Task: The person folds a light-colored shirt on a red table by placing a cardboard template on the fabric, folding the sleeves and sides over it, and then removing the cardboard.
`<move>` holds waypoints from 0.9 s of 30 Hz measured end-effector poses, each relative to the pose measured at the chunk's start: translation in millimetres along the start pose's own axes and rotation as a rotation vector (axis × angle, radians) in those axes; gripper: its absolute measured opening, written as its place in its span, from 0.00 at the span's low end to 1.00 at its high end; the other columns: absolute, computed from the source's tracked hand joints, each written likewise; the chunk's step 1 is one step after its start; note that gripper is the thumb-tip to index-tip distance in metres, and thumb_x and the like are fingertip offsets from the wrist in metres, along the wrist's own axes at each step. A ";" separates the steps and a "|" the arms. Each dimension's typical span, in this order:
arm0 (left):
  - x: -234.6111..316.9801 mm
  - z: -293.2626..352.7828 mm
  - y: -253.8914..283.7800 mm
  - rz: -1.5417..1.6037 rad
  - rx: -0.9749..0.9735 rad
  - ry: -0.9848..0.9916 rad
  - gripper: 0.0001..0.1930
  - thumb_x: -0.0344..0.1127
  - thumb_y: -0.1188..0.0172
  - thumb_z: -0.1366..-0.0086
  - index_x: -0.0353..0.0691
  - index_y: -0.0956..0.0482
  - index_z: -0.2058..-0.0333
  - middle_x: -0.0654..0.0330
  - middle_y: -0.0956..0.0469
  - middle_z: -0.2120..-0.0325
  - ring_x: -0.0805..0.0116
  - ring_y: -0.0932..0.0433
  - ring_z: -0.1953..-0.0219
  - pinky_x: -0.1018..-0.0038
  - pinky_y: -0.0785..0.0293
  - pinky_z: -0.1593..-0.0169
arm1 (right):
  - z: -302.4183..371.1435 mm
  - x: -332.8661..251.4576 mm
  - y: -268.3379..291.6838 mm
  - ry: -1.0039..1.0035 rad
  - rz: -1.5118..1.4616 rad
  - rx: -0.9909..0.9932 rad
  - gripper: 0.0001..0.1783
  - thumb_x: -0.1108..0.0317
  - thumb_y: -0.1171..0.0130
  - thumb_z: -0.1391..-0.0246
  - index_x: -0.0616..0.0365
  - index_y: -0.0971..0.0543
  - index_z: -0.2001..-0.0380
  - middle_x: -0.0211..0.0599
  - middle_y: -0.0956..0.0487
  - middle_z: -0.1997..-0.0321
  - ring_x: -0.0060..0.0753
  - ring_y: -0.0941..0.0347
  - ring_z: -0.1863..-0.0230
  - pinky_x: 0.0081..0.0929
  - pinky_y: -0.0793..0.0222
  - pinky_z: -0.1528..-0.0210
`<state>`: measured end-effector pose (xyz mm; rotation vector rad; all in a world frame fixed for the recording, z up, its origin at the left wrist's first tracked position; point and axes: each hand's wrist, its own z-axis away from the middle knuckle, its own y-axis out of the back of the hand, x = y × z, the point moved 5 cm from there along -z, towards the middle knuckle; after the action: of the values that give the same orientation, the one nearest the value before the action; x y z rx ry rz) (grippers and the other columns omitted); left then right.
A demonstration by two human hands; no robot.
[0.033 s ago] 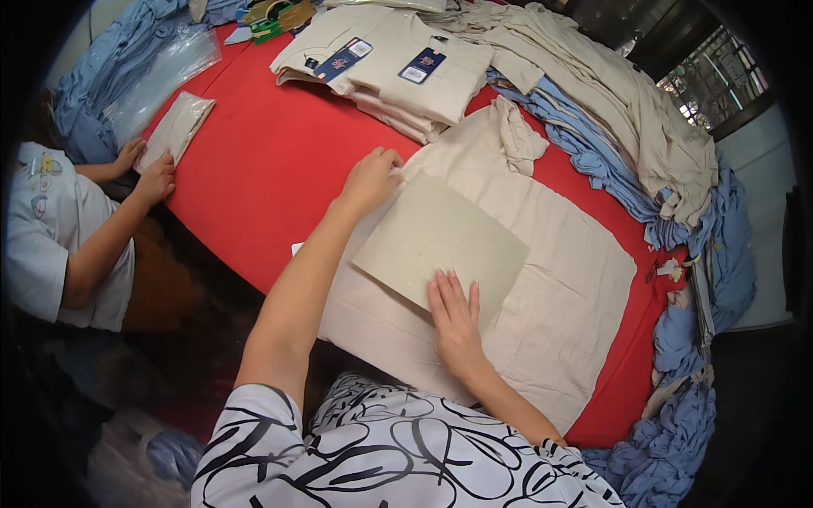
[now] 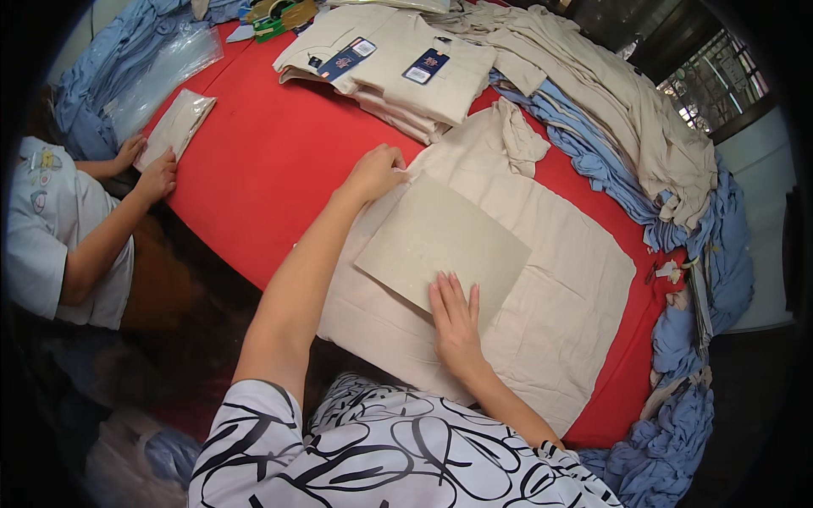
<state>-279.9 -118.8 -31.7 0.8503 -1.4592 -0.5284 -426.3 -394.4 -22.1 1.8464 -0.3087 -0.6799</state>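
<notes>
A cream shirt (image 2: 563,279) lies spread out in front of me, its creased cloth hanging over the near table edge. On it rests a flat greyish-beige cardboard sheet (image 2: 445,241), set at a slant. My left hand (image 2: 378,173) is closed at the sheet's far left corner, pinching the edge of the shirt between bent fingers. Flat on the sheet's near edge lies my right hand (image 2: 457,326), its fingers stretched out and pressing on the card. Beyond them, folded cream shirts (image 2: 394,72) with dark blue tags form a stack.
A red-covered table (image 2: 254,161) carries everything. At left, a co-worker's hands (image 2: 157,178) hold a folded garment in clear wrapping (image 2: 178,127). Clear plastic bags (image 2: 169,76) lie beyond. Cream garments (image 2: 610,110) and blue garments (image 2: 584,157) heap along the far right edge; tape rolls (image 2: 275,21) sit at the back.
My left hand has shifted very slightly to the right, with its fingers a little more curled. The right hand and the cardboard sheet stay almost as they were.
</notes>
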 end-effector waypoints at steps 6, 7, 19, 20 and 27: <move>-46.1 -18.9 37.7 0.761 -0.375 0.310 0.11 0.35 0.30 0.43 0.42 0.23 0.67 0.69 0.23 0.76 0.79 0.28 0.76 0.81 0.33 0.72 | 17.2 7.0 -13.0 -0.022 -0.017 0.039 0.34 0.85 0.55 0.51 0.67 0.36 0.36 0.54 0.40 0.30 0.54 0.46 0.27 0.63 0.63 0.28; -54.1 -19.7 40.0 0.744 -0.373 0.337 0.11 0.35 0.30 0.43 0.41 0.23 0.67 0.68 0.23 0.76 0.78 0.28 0.77 0.80 0.32 0.72 | 16.4 6.8 -12.3 -0.045 -0.021 0.041 0.34 0.86 0.55 0.51 0.67 0.36 0.37 0.55 0.40 0.30 0.54 0.46 0.28 0.62 0.62 0.28; -61.7 23.1 72.2 0.281 0.142 0.176 0.15 0.41 0.41 0.35 0.33 0.21 0.70 0.52 0.20 0.80 0.63 0.19 0.77 0.68 0.24 0.67 | -33.7 -38.0 -47.2 0.019 0.106 -0.051 0.31 0.77 0.55 0.46 0.65 0.37 0.36 0.49 0.39 0.29 0.49 0.46 0.27 0.62 0.60 0.29; -51.0 49.1 83.8 0.217 0.122 0.192 0.15 0.42 0.41 0.34 0.33 0.21 0.69 0.52 0.20 0.79 0.63 0.19 0.77 0.67 0.25 0.68 | -31.1 -34.2 -47.1 -0.002 0.081 -0.062 0.31 0.78 0.56 0.46 0.65 0.37 0.36 0.48 0.39 0.29 0.48 0.47 0.27 0.62 0.62 0.28; -16.5 239.7 62.1 -0.029 -0.257 0.244 0.15 0.45 0.35 0.41 0.37 0.23 0.70 0.51 0.19 0.75 0.49 0.19 0.68 0.58 0.25 0.63 | -17.1 -34.1 -29.2 0.001 -0.051 -0.176 0.34 0.83 0.54 0.51 0.62 0.34 0.37 0.45 0.38 0.30 0.44 0.46 0.27 0.60 0.58 0.28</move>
<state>-527.4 -110.1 -16.3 0.7050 -1.1297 -0.5975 -446.7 -352.8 -34.4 1.6918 -0.1953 -0.7187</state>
